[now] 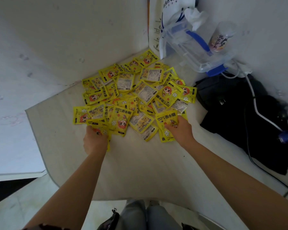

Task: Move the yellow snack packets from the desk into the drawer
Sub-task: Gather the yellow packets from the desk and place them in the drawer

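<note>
Left hand at 7 o'clock of pile, fingers curled round a few packets at pile's near edge, grasping them; one packet edge poking below the palm. Right hand at 4 o'clock of pile, fingers and thumb pinching a packet face-up, printed side visible, lying over other packets beneath. Both forearms bare, reaching in from 6 o'clock.

Pile of yellow packets spread loose on desk, overlapping, some face-up with cartoon print, some back-up with pale label. Pile at centre, running toward the corner at 12 o'clock where two white panels meet. No drawer in view.

Clear plastic box with blue clips at 1 o'clock, tilted, white tissue at its top. White paper bag with blue print just behind box. Printed cup at 2 o'clock, leaning against box. Black bag at 3 o'clock, white cable trailing across it. Jeans-clad knees at 6 o'clock below desk edge.
</note>
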{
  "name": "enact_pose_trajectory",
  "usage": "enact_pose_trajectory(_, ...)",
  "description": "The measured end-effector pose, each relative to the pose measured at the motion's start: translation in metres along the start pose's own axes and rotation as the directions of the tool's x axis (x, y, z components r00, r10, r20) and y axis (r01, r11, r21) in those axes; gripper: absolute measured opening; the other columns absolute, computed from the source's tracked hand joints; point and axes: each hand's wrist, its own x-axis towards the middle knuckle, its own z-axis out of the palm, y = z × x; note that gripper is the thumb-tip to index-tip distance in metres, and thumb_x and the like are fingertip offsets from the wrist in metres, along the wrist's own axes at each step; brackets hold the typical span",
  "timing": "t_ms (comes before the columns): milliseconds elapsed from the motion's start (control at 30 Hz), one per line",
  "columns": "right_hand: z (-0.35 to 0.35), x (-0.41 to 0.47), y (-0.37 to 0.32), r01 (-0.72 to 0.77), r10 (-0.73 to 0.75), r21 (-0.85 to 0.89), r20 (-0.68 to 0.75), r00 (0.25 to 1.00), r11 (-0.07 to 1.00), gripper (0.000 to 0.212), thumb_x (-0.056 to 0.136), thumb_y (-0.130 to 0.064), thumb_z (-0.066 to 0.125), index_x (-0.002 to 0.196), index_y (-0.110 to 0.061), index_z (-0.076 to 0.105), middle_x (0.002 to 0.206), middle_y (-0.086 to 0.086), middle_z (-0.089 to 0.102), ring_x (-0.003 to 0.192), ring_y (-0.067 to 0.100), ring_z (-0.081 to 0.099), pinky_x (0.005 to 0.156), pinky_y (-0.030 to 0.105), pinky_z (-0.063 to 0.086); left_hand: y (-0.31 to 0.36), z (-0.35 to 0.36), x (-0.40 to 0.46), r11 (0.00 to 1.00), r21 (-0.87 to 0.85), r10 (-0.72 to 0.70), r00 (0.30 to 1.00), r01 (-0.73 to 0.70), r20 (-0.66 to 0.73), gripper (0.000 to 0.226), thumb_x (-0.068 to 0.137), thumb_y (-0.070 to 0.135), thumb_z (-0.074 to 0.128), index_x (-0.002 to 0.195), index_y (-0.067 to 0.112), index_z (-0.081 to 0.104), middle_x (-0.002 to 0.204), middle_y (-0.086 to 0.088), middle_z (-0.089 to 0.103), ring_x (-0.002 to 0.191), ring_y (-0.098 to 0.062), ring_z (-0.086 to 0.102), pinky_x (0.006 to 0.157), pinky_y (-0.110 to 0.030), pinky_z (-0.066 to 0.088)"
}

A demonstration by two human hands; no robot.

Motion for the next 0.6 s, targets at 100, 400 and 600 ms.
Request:
enact_pose_trajectory(100, -0.004, -0.012, 0.01, 0.006, -0.006, 0.004, -0.01, 1.0, 1.0, 0.042, 0.08, -0.038, 0.071, 0.111, -0.011, 0.057, 0.107, 0.007, 0.064, 0.099, 0.027, 0.06, 0.085, 0.041, 0.051, -0.007, -0.003, -0.022, 0.998, -0.061, 0.02, 1.0, -0.02, -0.004, 0.037, 0.076, 0.022, 0.072, 0.104, 0.015, 0.05, 0.1, -0.011, 0.062, 0.097, -0.037, 0.057, 0.079, -0.044, 0.046)
enact_pose_trajectory(400, -0.018, -0.085, 0.038, -0.032, 0.047, 0.173, -0.085, 0.995, 0.984, 0.061, 0.08, -0.029, 0.075, 0.127, -0.019, 0.037, 0.111, 0.002, 0.062, 0.096, 0.023, 0.061, 0.08, 0.034, 0.05, -0.02, 0.001, -0.108, 0.926, -0.351, 0.21, 0.96, -0.136, 0.184, 0.045, 0.069, 0.017, 0.078, 0.102, 0.025, 0.047, 0.088, 0.004, 0.061, 0.083, -0.022, 0.062, 0.066, -0.033, 0.051)
enact_pose_trajectory(600, -0.022, -0.153, 0.07, -0.088, 0.111, 0.141, -0.16, 0.981, 0.986, 0.036, 0.083, -0.027, 0.072, 0.104, -0.007, 0.052, 0.092, 0.001, 0.059, 0.072, 0.012, 0.054, 0.052, 0.017, 0.038, -0.038, 0.009, -0.155, 0.892, -0.406, 0.343, 0.88, -0.197, 0.328, 0.066, 0.071, 0.018, 0.078, 0.123, 0.032, 0.04, 0.091, 0.013, 0.061, 0.085, -0.015, 0.064, 0.071, -0.033, 0.055)
